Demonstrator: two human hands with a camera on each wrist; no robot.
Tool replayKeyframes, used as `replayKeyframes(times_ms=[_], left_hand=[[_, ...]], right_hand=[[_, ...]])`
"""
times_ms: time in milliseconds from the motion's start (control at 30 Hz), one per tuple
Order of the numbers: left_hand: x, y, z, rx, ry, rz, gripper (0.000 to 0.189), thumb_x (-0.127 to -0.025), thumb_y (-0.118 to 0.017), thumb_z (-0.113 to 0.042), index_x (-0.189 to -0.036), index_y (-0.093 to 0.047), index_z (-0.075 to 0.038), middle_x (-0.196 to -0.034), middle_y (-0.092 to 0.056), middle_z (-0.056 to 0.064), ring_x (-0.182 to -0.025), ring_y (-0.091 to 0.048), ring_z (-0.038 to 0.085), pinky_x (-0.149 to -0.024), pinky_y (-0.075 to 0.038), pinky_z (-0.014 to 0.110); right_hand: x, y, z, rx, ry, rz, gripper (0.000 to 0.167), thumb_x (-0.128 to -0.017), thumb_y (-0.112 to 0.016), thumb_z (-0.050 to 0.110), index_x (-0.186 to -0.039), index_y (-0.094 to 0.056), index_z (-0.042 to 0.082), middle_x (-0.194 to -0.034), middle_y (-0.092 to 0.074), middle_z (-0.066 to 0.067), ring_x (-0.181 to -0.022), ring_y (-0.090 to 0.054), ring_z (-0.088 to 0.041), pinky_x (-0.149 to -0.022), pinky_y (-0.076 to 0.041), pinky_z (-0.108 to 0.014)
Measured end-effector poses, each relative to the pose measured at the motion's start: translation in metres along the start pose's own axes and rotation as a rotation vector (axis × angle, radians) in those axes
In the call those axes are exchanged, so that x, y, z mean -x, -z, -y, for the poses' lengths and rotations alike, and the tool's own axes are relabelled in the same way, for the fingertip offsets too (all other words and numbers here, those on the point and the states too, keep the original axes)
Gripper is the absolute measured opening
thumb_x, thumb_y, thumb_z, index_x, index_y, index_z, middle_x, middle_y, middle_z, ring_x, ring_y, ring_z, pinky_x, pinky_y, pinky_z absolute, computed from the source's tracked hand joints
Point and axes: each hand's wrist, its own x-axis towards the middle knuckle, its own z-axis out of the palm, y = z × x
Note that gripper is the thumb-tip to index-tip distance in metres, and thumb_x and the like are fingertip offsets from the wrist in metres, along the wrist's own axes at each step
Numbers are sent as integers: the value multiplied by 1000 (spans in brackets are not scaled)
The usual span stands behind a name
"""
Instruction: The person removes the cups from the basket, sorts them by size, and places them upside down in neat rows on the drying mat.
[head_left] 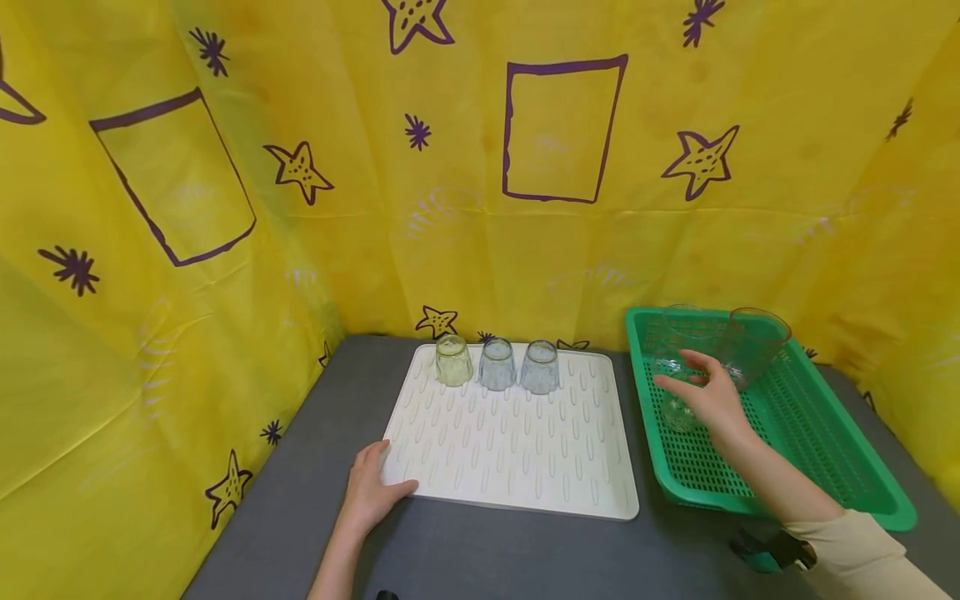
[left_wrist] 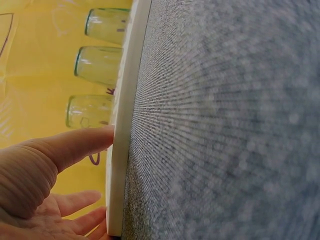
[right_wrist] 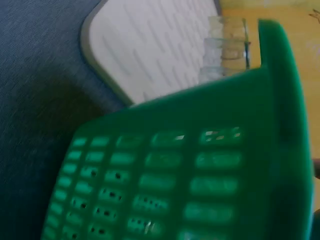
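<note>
My left hand [head_left: 367, 487] rests at the near left corner of a white ridged drying mat [head_left: 510, 454]. Its thumb [left_wrist: 82, 145] touches the front edge and the other fingers reach along the left side. A greenish glass [head_left: 453, 362] and two bluish glasses, one in the middle [head_left: 497, 365] and one on the right [head_left: 540, 367], stand in a row at the mat's back. Over a green plastic basket [head_left: 675, 492], my right hand [head_left: 712, 400] has thumb and fingers spread apart, with nothing clearly between them. Clear glasses, including a tall one [head_left: 757, 346], are in the basket, partly behind this hand.
The mat and basket lie side by side on a dark grey tabletop [head_left: 292, 433]. Behind and to the sides hangs a yellow cloth [head_left: 337, 192] with purple drawings. The basket's raised slotted wall [right_wrist: 165, 160] fills much of the right wrist view.
</note>
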Motion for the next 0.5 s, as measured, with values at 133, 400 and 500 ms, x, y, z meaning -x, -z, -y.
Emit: replayKeyframes(times_ms=[133,400,500], left_hand=[[1,1,0,3,1,0,84,-69,-84,-12,-136,-42,13,-138,-37,34,-128,-35,51,-104,-31,59],[0,1,1,11,4,9,84,-69,-85,-13,-137,-41,13,-139,-37,34,-129,-34,50,-104,-30,59],[0,2,2,11,10,11,85,-70,-85,-15,-137,-41,13,-140,-36,33,-129,-34,50,-105,-30,59]], right_hand=[[-3,11,-9,39,-8,14,89,-91,-67,41,-153,-19,0,-152,-18,-30,-131,-23,-48,-93,-33,-58],[-12,35,-23,188,-44,111,97,-91,-67,42,-151,-9,-9,-150,-9,-39,-133,-17,-58,-98,-30,-67],[-16,41,-24,249,-64,121,98,-90,-68,41,-149,-10,-12,-146,-8,-43,-129,-17,-59,-94,-32,-67]])
